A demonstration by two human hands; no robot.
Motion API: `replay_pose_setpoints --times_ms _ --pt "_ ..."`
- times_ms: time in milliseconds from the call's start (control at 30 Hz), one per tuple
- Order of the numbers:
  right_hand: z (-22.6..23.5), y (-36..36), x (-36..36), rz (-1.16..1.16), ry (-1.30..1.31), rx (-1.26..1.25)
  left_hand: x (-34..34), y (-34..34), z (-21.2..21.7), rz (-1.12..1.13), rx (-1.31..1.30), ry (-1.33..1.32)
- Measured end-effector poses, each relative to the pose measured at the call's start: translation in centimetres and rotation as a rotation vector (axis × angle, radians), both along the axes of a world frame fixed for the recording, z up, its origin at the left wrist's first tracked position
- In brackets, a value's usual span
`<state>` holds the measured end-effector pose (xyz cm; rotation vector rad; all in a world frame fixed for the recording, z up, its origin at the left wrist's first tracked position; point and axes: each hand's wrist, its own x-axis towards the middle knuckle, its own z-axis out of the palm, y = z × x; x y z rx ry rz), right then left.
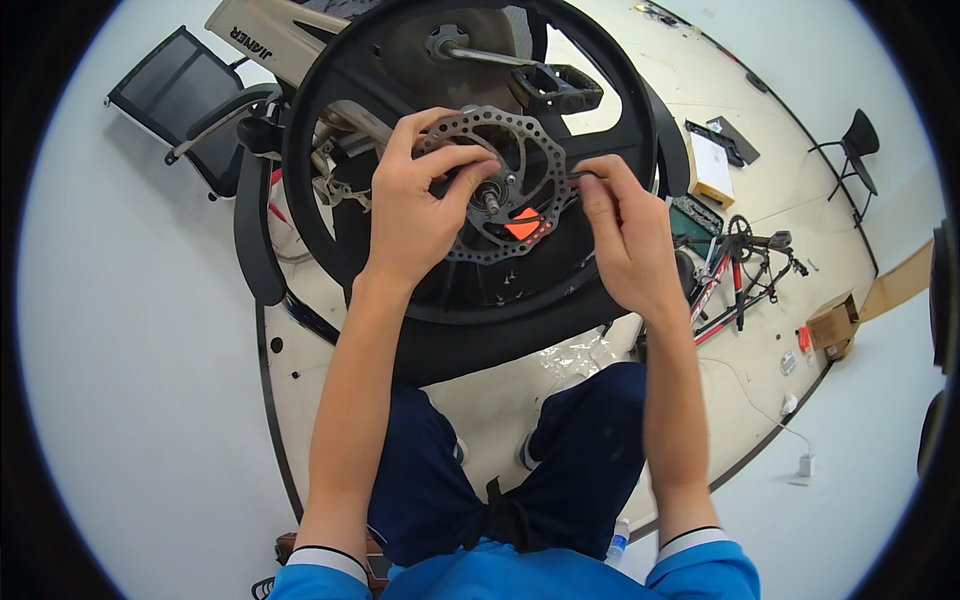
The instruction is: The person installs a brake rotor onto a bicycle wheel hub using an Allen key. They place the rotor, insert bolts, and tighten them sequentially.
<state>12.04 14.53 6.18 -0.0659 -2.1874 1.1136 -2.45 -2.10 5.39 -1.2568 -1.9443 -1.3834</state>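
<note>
A black bicycle wheel stands upright in front of me, with a silver perforated brake disc at its hub. My left hand grips the disc's left edge, thumb across its face near the axle. My right hand pinches a small thin metal tool at the disc's right rim. An orange patch shows through the disc's lower openings. A black pedal on a crank arm sits just above the disc.
A beige bike frame runs up left. A black mesh chair stands at the left, another black chair far right. A red bike frame, cardboard boxes and a clear plastic bag lie on the floor.
</note>
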Motion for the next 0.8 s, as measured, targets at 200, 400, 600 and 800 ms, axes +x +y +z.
replay_pose_setpoints --times_ms 200,400,600,800 --pt "2.5 0.9 -1.1 0.074 0.017 0.196 0.0 0.0 -0.7 0.022 0.026 0.109" --pt "2.5 -0.9 -1.9 -0.048 0.264 -0.137 -0.7 0.1 -1.5 0.001 0.089 0.176" --pt "0.7 -3.4 -2.3 -0.123 0.4 -0.244 -0.7 0.3 -2.0 0.06 0.106 0.199" --pt "-0.7 -3.7 -3.1 -0.113 0.482 -0.287 -0.7 0.4 -2.6 0.078 0.144 0.197"
